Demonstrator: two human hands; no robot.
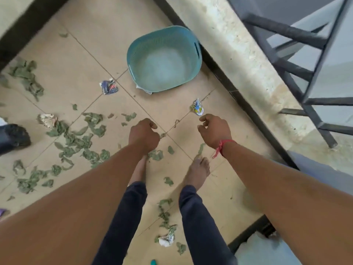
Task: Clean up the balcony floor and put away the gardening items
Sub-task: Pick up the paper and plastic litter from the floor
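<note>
Leaves and 4 paper scraps, such as one wrapper, lie scattered on the tiled floor; the basket stands empty by the ledge, likely set to receive them. Left hand hangs fisted; right hand hangs loosely curled, fingers pinching nothing.

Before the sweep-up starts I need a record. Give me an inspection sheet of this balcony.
Surface: beige tiled floor, littered.
Job's things: teal plastic basket, upright, looks empty, by the raised ledge.
Clutter: scattered green leaf scraps; crumpled printed paper wads; a pale crumpled wad.
Grippers: left hand curled shut, contents unclear; right hand loosely curled, empty, red thread at wrist.
Cables: nothing seen.
Surroundings: dark metal railing; black shoe at left edge.
</note>
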